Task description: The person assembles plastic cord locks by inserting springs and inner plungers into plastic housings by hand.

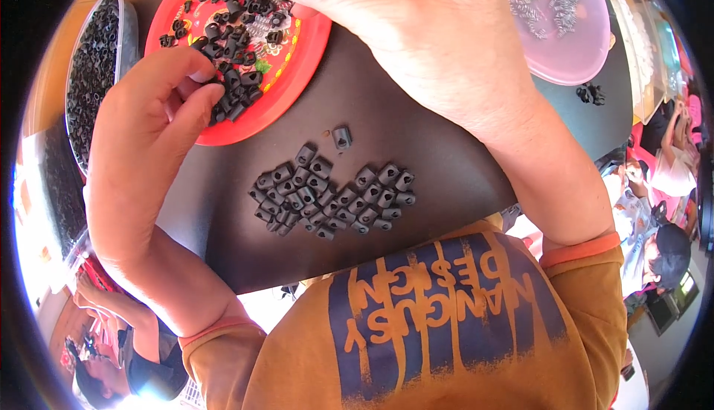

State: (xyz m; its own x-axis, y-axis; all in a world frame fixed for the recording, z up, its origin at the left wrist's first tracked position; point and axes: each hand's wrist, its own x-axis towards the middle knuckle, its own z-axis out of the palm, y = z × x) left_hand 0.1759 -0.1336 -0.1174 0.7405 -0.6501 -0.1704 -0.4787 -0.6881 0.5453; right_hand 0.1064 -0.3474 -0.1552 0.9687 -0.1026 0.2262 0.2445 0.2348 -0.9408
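Observation:
My left hand (152, 116) reaches over the near left rim of a red plate (286, 101). Its thumb and forefinger are pinched around a small black cord lock part among the heaped ones. Black cord lock parts (242, 86) and thin metal springs (271, 30) lie together on the plate. Above the plate's right side is my right hand (416, 38), its thumb stretched left. The frame's top edge cuts off most of its fingers, so whether it holds anything is hidden. On the dark table (439, 164), nearer to me, black cord lock barrels (327, 194) form a loose cluster.
A long clear tub (97, 75) of small black parts stands at the left. Right of my right hand, a pink tray (569, 56) holds metal springs. A few black pieces (591, 94) lie beside it. White items fill a clear bin (636, 45). Other people sit at both sides.

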